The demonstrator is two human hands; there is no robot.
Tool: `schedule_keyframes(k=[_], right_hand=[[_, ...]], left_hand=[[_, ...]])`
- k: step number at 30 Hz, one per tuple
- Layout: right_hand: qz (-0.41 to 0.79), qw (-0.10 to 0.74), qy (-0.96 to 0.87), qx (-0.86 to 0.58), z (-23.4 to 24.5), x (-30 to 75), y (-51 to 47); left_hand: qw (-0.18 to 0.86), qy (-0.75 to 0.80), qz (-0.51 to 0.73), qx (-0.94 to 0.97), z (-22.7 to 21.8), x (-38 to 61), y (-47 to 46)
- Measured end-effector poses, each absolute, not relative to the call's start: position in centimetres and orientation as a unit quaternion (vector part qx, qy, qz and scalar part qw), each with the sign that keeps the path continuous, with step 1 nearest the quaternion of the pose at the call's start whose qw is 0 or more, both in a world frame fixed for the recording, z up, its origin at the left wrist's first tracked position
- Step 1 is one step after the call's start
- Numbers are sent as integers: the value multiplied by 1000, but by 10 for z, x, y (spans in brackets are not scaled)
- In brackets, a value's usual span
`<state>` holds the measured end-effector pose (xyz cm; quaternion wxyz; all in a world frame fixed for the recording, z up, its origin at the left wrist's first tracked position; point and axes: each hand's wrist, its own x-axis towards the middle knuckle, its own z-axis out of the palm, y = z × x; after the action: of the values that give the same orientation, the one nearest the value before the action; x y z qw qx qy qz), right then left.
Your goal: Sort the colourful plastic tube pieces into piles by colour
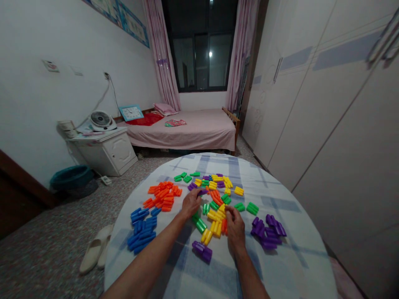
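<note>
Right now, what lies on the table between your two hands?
In the head view, loose yellow plastic blocks and green plastic blocks lie between the left hand and right hand.

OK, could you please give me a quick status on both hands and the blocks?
Left hand on the mixed blocks, grip unclear. Right hand on yellow blocks. Orange pile, blue pile, purple pile set apart.

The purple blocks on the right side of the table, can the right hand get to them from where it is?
Probably yes. The right hand rests on the mixed pile, and the purple blocks lie just beside it on the tablecloth, with only bare cloth between them.
</note>
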<state>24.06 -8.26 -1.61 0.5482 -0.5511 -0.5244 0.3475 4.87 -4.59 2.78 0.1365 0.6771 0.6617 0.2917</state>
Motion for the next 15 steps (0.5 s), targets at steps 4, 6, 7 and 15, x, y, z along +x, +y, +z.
schedule_keyframes(k=[4, 6, 7, 15], right_hand=[[346, 551, -522, -552, -16, 241, -81], [346, 553, -523, -549, -15, 241, -81], [347, 553, -524, -547, -15, 241, -81], [355, 543, -520, -556, -12, 241, -83]], left_hand=[[146, 639, 289, 698, 35, 64, -35], [146, 640, 272, 703, 36, 70, -31], [137, 648, 271, 698, 36, 70, -29], [63, 696, 224, 680, 22, 16, -3]])
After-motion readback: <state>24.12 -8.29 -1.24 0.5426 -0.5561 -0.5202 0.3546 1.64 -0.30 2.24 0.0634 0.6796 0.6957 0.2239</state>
